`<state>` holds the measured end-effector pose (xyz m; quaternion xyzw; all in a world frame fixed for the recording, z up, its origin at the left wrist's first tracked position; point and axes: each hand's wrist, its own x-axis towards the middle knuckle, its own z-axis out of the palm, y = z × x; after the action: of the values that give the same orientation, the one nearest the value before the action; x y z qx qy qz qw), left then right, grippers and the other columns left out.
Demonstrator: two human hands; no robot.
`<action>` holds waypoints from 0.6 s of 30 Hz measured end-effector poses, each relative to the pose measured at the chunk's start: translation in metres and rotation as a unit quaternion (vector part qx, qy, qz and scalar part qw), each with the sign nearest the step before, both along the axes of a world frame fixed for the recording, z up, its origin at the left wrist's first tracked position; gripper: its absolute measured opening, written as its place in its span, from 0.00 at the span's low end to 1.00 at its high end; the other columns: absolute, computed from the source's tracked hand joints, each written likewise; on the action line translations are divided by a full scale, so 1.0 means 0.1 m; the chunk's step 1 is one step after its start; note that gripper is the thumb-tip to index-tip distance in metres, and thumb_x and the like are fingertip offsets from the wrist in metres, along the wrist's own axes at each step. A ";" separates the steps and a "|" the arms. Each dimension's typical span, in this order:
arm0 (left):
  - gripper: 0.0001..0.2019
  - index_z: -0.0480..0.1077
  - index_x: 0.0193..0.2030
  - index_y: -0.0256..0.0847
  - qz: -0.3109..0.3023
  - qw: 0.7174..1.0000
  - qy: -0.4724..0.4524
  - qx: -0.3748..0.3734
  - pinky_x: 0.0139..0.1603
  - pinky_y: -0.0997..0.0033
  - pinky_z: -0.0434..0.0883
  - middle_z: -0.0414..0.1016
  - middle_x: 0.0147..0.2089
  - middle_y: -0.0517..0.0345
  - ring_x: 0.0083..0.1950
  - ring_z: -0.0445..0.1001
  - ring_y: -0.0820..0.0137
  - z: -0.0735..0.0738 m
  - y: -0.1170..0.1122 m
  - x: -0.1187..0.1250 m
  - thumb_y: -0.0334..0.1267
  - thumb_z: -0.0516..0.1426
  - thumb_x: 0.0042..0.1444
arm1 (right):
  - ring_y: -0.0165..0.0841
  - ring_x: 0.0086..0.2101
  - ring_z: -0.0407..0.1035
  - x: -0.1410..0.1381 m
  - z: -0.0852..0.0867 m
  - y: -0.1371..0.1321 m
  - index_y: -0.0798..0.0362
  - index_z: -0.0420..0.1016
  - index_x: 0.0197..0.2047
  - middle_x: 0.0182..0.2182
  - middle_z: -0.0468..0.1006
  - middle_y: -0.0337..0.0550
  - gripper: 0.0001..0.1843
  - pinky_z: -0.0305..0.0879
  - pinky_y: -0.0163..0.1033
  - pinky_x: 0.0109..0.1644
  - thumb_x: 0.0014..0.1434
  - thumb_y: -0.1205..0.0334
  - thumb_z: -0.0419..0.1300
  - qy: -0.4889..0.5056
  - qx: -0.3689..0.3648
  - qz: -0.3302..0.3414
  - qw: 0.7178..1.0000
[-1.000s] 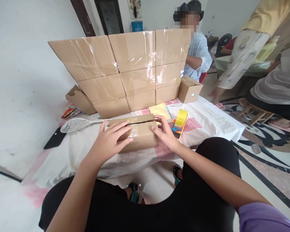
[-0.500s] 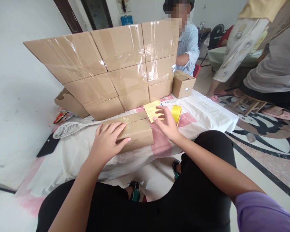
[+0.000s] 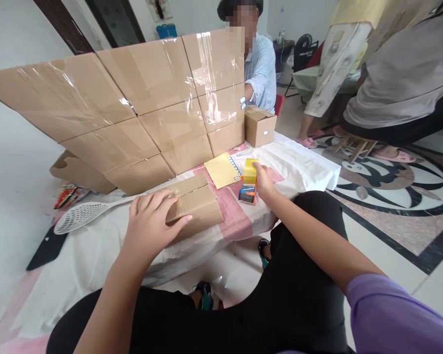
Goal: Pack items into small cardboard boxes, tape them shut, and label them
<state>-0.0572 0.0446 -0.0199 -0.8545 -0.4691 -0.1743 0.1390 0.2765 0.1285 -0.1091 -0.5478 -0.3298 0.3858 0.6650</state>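
My left hand lies across the left part of a closed cardboard box, its fingers spread over the top and the thumb along the near edge. Clear tape shines on the box's top seam. To the right of it, my right hand grips a tape dispenser with a yellow roll and an orange-and-dark cutter end that points toward me. Fingers wrap its right side and are partly hidden. Between box and dispenser is a yellow sheet with blue spiral marks, flat on the cloth.
A tall wall of taped cardboard stands behind the box. A smaller carton is at its right end, with a person behind. A white perforated ladle and a black flat object lie at left on the cloth.
My right hand has closed on the tape dispenser, which now has its cutter end showing. My left hand stays on the box. The view has swung to the right.
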 end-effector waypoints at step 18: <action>0.22 0.75 0.48 0.43 0.025 1.000 -0.008 0.003 0.70 0.43 0.54 0.74 0.61 0.46 0.64 0.70 0.50 -0.01 0.03 0.03 0.60 0.58 0.59 | 0.42 0.47 0.78 -0.04 -0.18 -0.12 0.49 0.65 0.58 0.49 0.81 0.48 0.30 0.77 0.50 0.51 0.55 0.54 0.68 -0.063 0.095 0.149 0.982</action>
<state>-0.0540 0.0474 -0.0214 -0.8408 -0.4907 -0.1791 0.1423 0.2728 0.1164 -0.1274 -0.4502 -0.4843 0.4122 0.6268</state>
